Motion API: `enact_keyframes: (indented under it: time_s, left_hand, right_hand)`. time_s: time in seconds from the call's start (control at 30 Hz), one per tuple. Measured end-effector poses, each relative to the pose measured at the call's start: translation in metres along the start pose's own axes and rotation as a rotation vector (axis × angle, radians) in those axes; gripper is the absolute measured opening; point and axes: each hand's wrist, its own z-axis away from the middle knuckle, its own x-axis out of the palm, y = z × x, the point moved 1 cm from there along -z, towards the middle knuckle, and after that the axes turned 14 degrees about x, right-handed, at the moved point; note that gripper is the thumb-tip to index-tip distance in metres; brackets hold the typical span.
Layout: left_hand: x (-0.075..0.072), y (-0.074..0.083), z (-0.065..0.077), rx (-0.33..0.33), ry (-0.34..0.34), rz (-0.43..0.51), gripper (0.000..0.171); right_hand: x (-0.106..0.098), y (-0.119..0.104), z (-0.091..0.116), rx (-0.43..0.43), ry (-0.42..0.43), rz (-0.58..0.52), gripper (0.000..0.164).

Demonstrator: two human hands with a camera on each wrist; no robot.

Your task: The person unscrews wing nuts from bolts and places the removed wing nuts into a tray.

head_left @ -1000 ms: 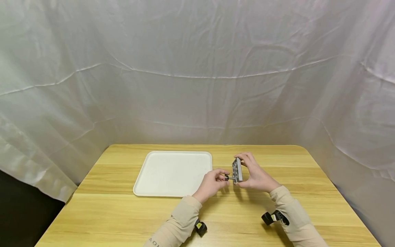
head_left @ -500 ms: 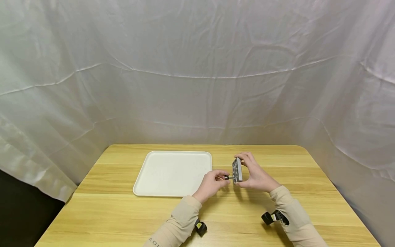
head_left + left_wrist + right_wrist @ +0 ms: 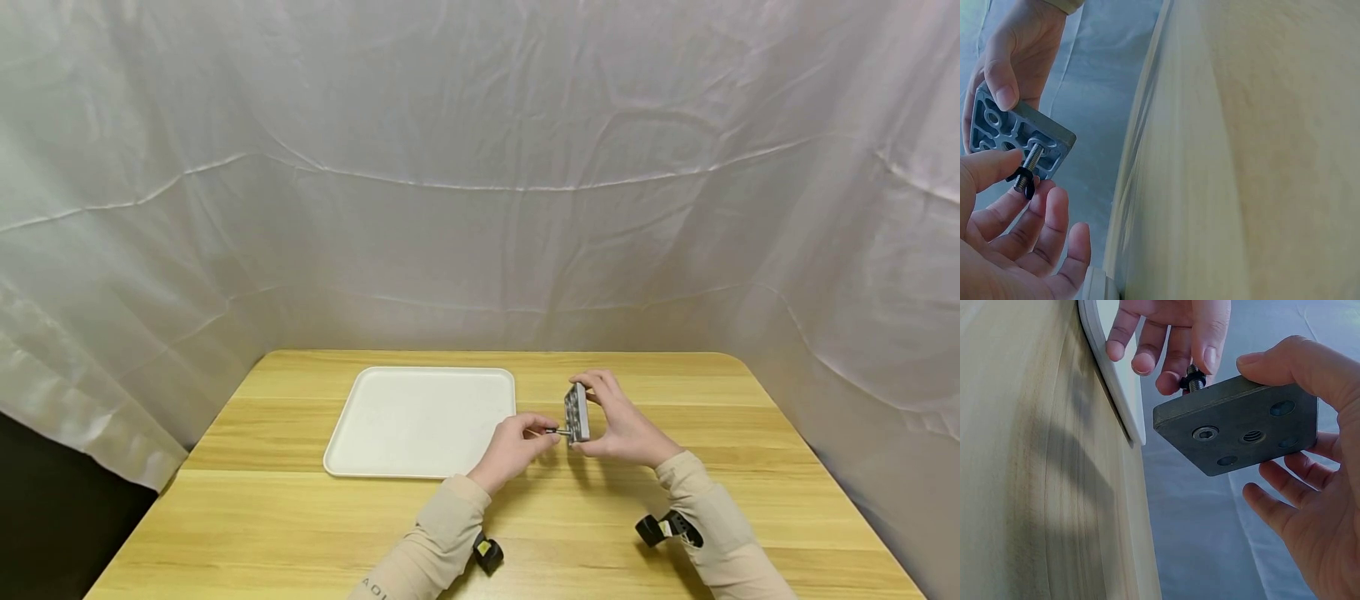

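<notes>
Edge-on above the table, a square grey metal plate [image 3: 1229, 434] is held by my right hand [image 3: 622, 425], thumb on one edge and fingers on the opposite one. The right wrist view shows its flat face with several holes and a socket-head bolt [image 3: 1205, 433] sunk in one corner. From the ribbed face, the bolt's threaded shank [image 3: 1034, 155] sticks out toward my left hand [image 3: 513, 448]. A black wing nut [image 3: 1027, 181] sits on the thread near its free end. My left thumb and fingertips pinch this nut, while the other left fingers are spread loosely.
A white rectangular tray [image 3: 420, 423] lies on the wooden table [image 3: 262, 517] at the left, its right edge close to my left hand. Pale curtains [image 3: 480, 250] stand behind and beside the table. Each forearm wears a black wrist camera [image 3: 487, 553].
The black wing nut has turned on the bolt between my left fingers, and those fingertips have shifted slightly. My right hand and the plate have stayed in place.
</notes>
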Motion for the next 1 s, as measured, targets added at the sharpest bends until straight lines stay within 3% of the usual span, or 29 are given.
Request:
enact_keyframes:
  time_s: [0.43, 0.73, 1.0]
  left_hand:
    - [-0.0019, -0.0011, 0.0014, 0.007, 0.002, -0.024, 0.023]
    - [-0.0005, -0.0018, 0.0016, -0.035, 0.012, 0.04, 0.026]
    - [0.0001, -0.0033, -0.0001, -0.007, 0.003, 0.025, 0.031]
  right_hand:
    - [-0.0018, 0.0023, -0.0004, -0.021, -0.007, -0.006, 0.094]
    - [-0.0024, 0.0012, -0.0008, -0.026, 0.001, -0.007, 0.094]
    - [-0.0025, 0.0016, -0.0005, -0.012, -0.017, -0.012, 0.093]
